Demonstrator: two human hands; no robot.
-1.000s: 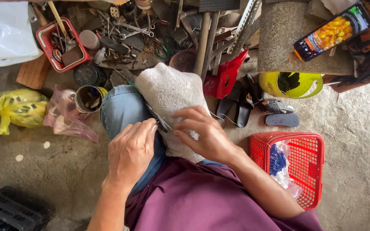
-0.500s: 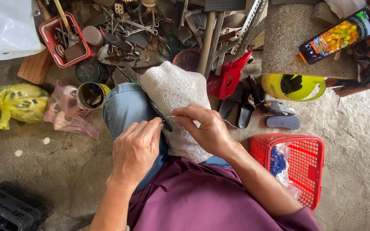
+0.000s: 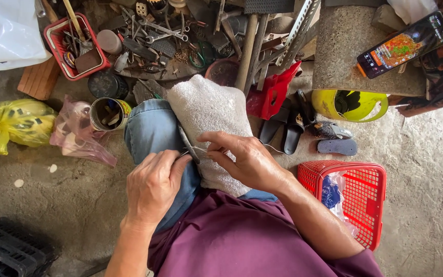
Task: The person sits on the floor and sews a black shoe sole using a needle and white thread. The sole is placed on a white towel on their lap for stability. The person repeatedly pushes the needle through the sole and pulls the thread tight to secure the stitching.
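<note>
Where both hands meet, thin tool [image 3: 187, 146] between fingers [image 3: 180, 156]

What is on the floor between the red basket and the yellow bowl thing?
In the head view, a dark sandal lies on the bare concrete between the red basket and the yellow container, with another sandal just above it.

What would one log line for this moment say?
left hand: grips dark thin tool | right hand: pinches thin wire at tool | surface: white towel over knee | nearby: red basket, tin can
</note>
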